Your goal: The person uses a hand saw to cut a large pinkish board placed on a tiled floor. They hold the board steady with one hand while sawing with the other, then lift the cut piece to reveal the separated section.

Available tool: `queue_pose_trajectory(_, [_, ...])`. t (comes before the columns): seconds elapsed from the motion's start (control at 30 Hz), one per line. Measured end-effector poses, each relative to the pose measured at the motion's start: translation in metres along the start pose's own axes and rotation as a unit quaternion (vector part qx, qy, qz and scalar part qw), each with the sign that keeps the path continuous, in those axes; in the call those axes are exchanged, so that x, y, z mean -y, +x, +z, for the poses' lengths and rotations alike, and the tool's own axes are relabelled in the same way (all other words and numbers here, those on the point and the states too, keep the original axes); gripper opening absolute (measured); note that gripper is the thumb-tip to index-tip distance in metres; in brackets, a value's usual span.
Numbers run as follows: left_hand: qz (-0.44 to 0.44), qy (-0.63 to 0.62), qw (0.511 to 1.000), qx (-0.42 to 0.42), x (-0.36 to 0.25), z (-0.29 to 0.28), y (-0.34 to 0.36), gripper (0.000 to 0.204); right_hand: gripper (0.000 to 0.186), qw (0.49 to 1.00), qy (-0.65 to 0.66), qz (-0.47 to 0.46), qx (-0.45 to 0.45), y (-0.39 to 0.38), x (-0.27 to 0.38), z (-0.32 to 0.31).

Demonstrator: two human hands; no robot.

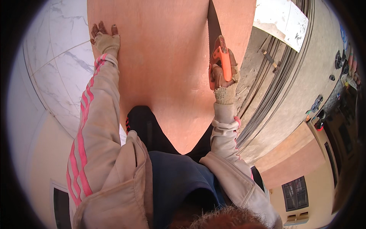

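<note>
On my feed, the right hand's point(221, 81) fingers are clamped around the orange handle of a handsaw point(226, 68), its toothed blade at the right part of a reddish plywood sheet point(164, 57). I see the left hand point(105, 39) with fingers spread by the sheet's left edge. Beyond, right, a hammer point(271, 61) lies near long dark rods point(263, 103).

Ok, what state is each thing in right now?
Reddish-brown sheet: laid out, any cut unclear
Hand saw: held, blade over the sheet
Left hand: open, resting on the sheet
Right hand: closed around the saw handle
Hammer: lying, not held
Long rods: lying side by side
</note>
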State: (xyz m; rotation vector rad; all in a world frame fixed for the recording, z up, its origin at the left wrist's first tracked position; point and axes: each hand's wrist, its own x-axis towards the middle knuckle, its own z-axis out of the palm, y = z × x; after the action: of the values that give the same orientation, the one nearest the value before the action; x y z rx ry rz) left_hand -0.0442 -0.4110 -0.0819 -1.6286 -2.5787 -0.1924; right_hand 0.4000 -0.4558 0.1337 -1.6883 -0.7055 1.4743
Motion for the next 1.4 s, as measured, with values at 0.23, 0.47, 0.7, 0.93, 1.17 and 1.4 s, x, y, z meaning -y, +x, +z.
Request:
queue_pose_trajectory(0.23, [-0.004,-0.008,1.0,0.002,0.004,-0.003,-0.004,0.077,0.06,0.966,0.238,0.092,-0.028,-0.148,-0.025,-0.066])
queue_pose_trajectory(0.47, [0.003,0.003,1.0,0.005,-0.006,0.003,-0.004,0.078,0.062,0.992,-0.104,0.058,0.04,-0.008,0.01,-0.017])
queue_pose_trajectory(0.7, [0.007,-0.036,0.999,-0.007,0.004,0.001,-0.008,0.078,0.072,0.995,0.07,0.072,-0.005,-0.162,-0.003,-0.056])
queue_pose_trajectory(0.93, [0.001,0.043,0.999,0.005,0.0,0.006,-0.003,0.077,0.065,0.991,-0.118,0.058,0.025,-0.032,0.017,-0.027])
queue_pose_trajectory(1.17, [0.006,0.026,0.999,-0.02,0.024,0.003,-0.003,0.08,0.07,0.994,-0.072,0.077,0.017,-0.155,-0.026,-0.072])
queue_pose_trajectory(1.4, [0.01,0.015,1.0,-0.009,-0.007,0.011,0.002,0.079,0.071,0.996,-0.064,0.054,0.007,-0.054,-0.013,-0.043])
